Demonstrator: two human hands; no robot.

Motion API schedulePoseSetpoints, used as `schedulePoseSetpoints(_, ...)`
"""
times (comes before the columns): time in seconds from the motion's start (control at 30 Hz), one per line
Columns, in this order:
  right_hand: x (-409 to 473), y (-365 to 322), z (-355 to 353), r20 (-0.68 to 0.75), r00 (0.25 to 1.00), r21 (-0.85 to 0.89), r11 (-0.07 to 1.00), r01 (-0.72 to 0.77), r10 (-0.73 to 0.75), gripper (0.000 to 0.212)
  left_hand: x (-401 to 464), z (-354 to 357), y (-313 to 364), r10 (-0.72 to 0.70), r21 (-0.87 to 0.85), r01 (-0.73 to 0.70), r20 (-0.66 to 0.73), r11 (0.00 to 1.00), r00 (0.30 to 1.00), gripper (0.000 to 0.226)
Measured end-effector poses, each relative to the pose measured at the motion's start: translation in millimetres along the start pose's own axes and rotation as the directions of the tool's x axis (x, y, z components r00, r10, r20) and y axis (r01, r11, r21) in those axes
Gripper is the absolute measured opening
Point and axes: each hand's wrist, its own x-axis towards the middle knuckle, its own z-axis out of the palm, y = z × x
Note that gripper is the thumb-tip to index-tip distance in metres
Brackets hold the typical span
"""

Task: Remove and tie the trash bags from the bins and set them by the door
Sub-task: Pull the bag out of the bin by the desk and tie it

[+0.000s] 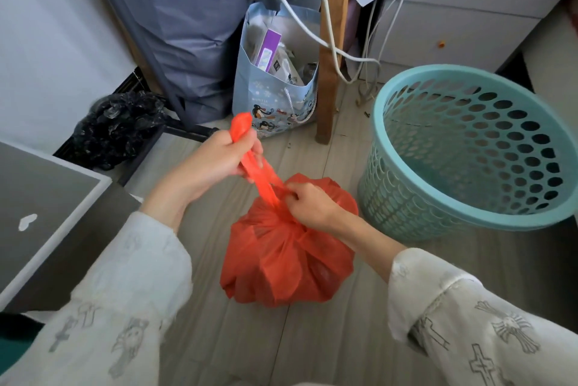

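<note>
A full red trash bag [287, 257] sits on the wood floor between my arms, its top gathered into a twisted neck. My left hand [212, 160] grips the upper end of that neck and holds it stretched up and to the left. My right hand [308, 204] pinches the neck low down, right at the gathered top of the bag. A teal perforated plastic bin [469, 151] stands to the right of the bag with no liner in it.
A black plastic bag [120, 126] lies at the left by a dark frame. Behind stand a grey fabric hamper [194, 51], a blue gift bag [275, 104], a wooden leg [331, 51] with white cables, and white drawers [463, 10]. A grey box [47, 207] is at my left.
</note>
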Motion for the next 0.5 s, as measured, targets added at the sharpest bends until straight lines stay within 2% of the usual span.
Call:
schedulePoseSetpoints(0.1,-5,-1,0,0.124,0.992,-0.045,0.998,0.033,-0.027,0.023,11,2,7,-0.171,-0.309,0.139,-0.079,0.941,0.982,0.030)
schedulePoseSetpoints(0.2,-8,-4,-1,0.163,0.983,-0.066,0.993,0.095,-0.083,0.029,21,6,3,-0.296,-0.472,0.212,-0.111,0.856,0.949,0.029)
schedulePoseSetpoints(0.27,-8,-5,-1,0.136,0.987,-0.078,0.992,0.100,-0.089,0.037,23,7,-4,-0.288,-0.512,0.198,-0.102,0.836,0.952,0.028)
schedulePoseSetpoints(0.33,-8,-3,-1,0.123,0.991,-0.051,0.997,0.062,-0.056,0.044,21,7,-15,-0.214,-0.398,0.145,-0.136,0.906,0.967,0.027)
schedulePoseSetpoints(0.4,-4,0,-1,0.114,0.993,0.049,0.999,0.004,-0.009,0.047,14,9,-28,-0.086,-0.112,0.067,-0.175,0.991,0.981,0.021)
schedulePoseSetpoints(0.5,3,3,-2,0.061,0.997,0.211,0.976,-0.059,0.047,0.050,-1,17,-51,0.047,0.257,-0.011,-0.134,0.966,0.990,0.017)
